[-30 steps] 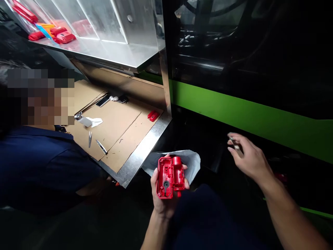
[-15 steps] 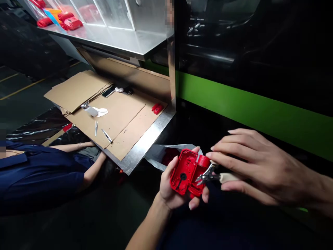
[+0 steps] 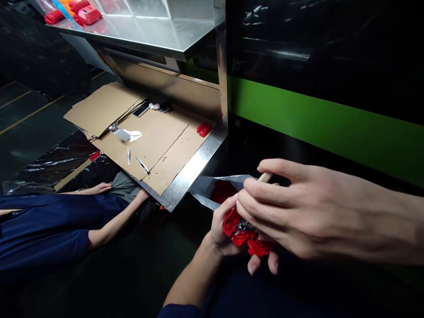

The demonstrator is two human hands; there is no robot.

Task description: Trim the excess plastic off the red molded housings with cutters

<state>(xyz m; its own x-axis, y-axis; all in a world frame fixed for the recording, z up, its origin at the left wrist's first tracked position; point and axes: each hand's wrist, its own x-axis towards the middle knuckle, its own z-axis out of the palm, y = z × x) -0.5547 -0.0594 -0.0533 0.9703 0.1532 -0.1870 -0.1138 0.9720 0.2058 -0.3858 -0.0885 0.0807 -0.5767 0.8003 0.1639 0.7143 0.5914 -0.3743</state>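
My left hand (image 3: 222, 227) is closed around a red plastic housing (image 3: 236, 234), its thumb on the rim and fingertips showing below. My right hand (image 3: 291, 207) reaches over the housing, closed on a pair of side cutters. One pale handle of the cutters (image 3: 265, 177) sticks up between thumb and fingers. The metal jaws (image 3: 244, 225) are down inside the housing, partly hidden behind my right fingers. What exactly the jaws touch cannot be made out.
A cardboard-covered bench (image 3: 172, 150) holds a phone (image 3: 141, 109), a bottle (image 3: 119, 132), tweezers (image 3: 129, 156), a craft knife (image 3: 142, 165) and small red parts (image 3: 203, 129). A bag (image 3: 205, 190) with red pieces hangs below. Another person's arm (image 3: 115, 216) is at left.
My right hand has moved left over the red housing, bringing the cutter jaws into it and covering much of it. The other person's hands have shifted slightly.
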